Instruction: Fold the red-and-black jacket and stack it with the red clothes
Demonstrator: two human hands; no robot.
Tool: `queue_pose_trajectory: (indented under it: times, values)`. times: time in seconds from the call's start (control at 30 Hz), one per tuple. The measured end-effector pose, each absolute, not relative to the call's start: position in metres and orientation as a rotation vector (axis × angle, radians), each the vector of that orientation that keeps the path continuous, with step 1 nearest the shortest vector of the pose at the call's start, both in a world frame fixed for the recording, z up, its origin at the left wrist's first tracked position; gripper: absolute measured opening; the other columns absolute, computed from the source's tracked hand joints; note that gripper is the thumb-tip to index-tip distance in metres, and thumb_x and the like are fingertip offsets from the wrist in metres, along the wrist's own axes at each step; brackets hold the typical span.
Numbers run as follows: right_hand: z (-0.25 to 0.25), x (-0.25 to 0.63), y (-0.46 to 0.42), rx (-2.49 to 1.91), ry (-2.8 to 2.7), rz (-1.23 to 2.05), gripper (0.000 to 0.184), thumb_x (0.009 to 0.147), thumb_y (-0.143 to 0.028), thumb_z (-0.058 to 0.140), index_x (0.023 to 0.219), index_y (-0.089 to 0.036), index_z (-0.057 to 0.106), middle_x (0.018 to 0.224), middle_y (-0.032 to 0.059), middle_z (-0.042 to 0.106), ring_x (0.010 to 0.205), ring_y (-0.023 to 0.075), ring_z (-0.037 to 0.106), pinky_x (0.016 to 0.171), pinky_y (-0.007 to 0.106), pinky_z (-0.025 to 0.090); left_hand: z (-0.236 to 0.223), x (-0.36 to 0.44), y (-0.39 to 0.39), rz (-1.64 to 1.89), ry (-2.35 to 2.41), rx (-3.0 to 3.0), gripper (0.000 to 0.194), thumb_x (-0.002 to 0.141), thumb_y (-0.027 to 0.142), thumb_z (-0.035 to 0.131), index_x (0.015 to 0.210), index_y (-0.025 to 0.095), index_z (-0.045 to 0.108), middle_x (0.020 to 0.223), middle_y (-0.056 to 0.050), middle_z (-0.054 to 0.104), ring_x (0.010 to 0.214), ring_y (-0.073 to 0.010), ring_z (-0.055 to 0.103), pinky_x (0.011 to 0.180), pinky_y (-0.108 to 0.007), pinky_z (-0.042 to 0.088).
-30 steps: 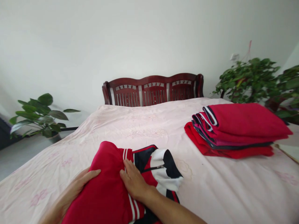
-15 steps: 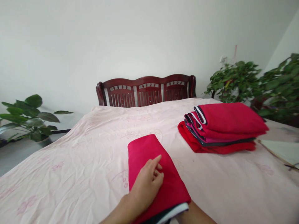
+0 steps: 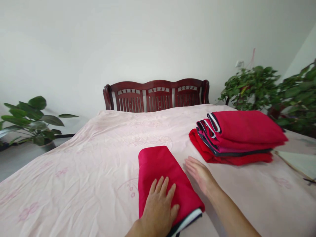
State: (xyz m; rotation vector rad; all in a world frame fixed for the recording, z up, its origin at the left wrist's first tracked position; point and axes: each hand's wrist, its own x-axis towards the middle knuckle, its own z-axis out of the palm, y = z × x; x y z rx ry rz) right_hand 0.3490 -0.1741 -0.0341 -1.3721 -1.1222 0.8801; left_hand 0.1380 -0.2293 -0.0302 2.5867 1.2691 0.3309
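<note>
A folded red garment (image 3: 155, 161) with a white and dark trimmed edge lies on the pink patterned bedsheet (image 3: 98, 158) in front of me. My left hand (image 3: 160, 204) rests flat on its near part, fingers spread, gripping nothing. Just beyond the garment's right edge is my right hand (image 3: 199, 174), its fingers stretched out and slightly blurred; whether it touches the cloth I cannot tell. A stack of folded red clothes (image 3: 247, 128), with dark and white edges showing on its left side, sits farther to the right.
Behind the sheet stands a dark carved wooden backrest (image 3: 158, 95) against the wall. A potted plant (image 3: 37, 118) is at the left, and leafy plants (image 3: 254, 85) fill the far right. A pale flat item (image 3: 296, 164) lies right of the stack.
My left hand has opened out flat on the folded garment, fingers spread. My right hand, earlier hidden behind the garment's near end, has come out to its right side.
</note>
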Motion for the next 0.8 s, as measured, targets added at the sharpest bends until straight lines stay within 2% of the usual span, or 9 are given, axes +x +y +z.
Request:
queue_pose_trajectory:
  times: [0.07, 0.13, 0.23, 0.33, 0.47, 0.6, 0.7, 0.8]
  values:
    - [-0.017, 0.354, -0.173, -1.337, -1.095, 0.849, 0.055, 0.088, -0.049, 0.048, 0.135, -0.022, 0.057, 0.141, 0.0128, 0.056, 0.131, 0.0285, 0.051, 0.110, 0.050, 0.041, -0.037, 0.141, -0.230, 0.354, 1.281, 2.606, 0.058, 0.094, 0.046, 0.048, 0.148, 0.027, 0.042, 0.158, -0.011, 0.036, 0.146, -0.0321, 0.029, 0.119, -0.057, 0.022]
    - [0.003, 0.342, -0.171, -1.281, -1.334, 0.772, 0.054, 0.093, -0.049, 0.044, 0.140, -0.023, 0.053, 0.149, 0.0081, 0.049, 0.140, 0.0244, 0.041, 0.117, 0.046, 0.031, -0.040, 0.142, -0.232, 0.389, 1.278, 2.640, 0.057, 0.095, 0.042, 0.048, 0.149, 0.027, 0.042, 0.158, -0.010, 0.035, 0.147, -0.0316, 0.028, 0.119, -0.056, 0.023]
    - [0.023, 0.300, -0.159, -1.221, -1.861, 0.608, 0.054, 0.098, -0.048, 0.037, 0.145, -0.023, 0.047, 0.155, 0.0049, 0.039, 0.146, 0.0210, 0.029, 0.121, 0.043, 0.020, -0.039, 0.142, -0.235, 0.376, 1.223, 2.698, 0.055, 0.095, 0.037, 0.047, 0.149, 0.024, 0.042, 0.157, -0.010, 0.036, 0.146, -0.0311, 0.031, 0.119, -0.054, 0.026]
    - [0.017, 0.256, -0.136, -1.199, -2.303, 0.421, 0.056, 0.100, -0.047, 0.035, 0.151, -0.024, 0.038, 0.160, 0.0046, 0.029, 0.150, 0.0229, 0.017, 0.122, 0.047, 0.013, -0.044, 0.141, -0.238, 0.313, 1.124, 2.759, 0.057, 0.095, 0.041, 0.047, 0.148, 0.021, 0.042, 0.156, -0.012, 0.038, 0.143, -0.0322, 0.035, 0.116, -0.052, 0.030]
    - [-0.020, 0.227, -0.107, -1.269, -2.560, 0.437, 0.059, 0.099, -0.052, 0.035, 0.152, -0.026, 0.035, 0.161, 0.0067, 0.026, 0.150, 0.0240, 0.017, 0.121, 0.049, 0.009, -0.069, 0.143, -0.237, 0.320, 1.036, 2.885, 0.065, 0.091, 0.056, 0.049, 0.146, 0.020, 0.046, 0.150, -0.014, 0.046, 0.136, -0.0352, 0.045, 0.109, -0.050, 0.040]
    - [-0.042, 0.227, -0.093, -1.210, -2.576, 0.392, 0.061, 0.100, -0.055, 0.028, 0.153, -0.025, 0.032, 0.161, 0.0060, 0.028, 0.149, 0.0207, 0.020, 0.122, 0.045, 0.009, -0.092, 0.147, -0.238, 0.339, 0.938, 3.075, 0.070, 0.092, 0.057, 0.046, 0.150, 0.018, 0.040, 0.147, -0.014, 0.051, 0.133, -0.0333, 0.049, 0.104, -0.048, 0.043]
    - [-0.044, 0.230, -0.088, -1.214, -2.563, 0.346, 0.060, 0.101, -0.055, 0.024, 0.153, -0.025, 0.033, 0.160, 0.0050, 0.030, 0.149, 0.0198, 0.021, 0.122, 0.043, 0.010, -0.096, 0.149, -0.246, 0.394, 0.928, 3.145, 0.061, 0.097, 0.049, 0.041, 0.150, 0.019, 0.038, 0.146, -0.011, 0.053, 0.132, -0.0301, 0.051, 0.103, -0.048, 0.043]
    - [-0.046, 0.234, -0.085, -1.282, -2.528, 0.277, 0.060, 0.101, -0.053, 0.022, 0.151, -0.022, 0.036, 0.159, 0.0056, 0.033, 0.149, 0.0203, 0.021, 0.122, 0.042, 0.010, -0.102, 0.150, -0.257, 0.530, 0.904, 3.224, 0.046, 0.100, 0.036, 0.040, 0.145, 0.025, 0.044, 0.142, -0.005, 0.058, 0.124, -0.0253, 0.058, 0.099, -0.043, 0.047]
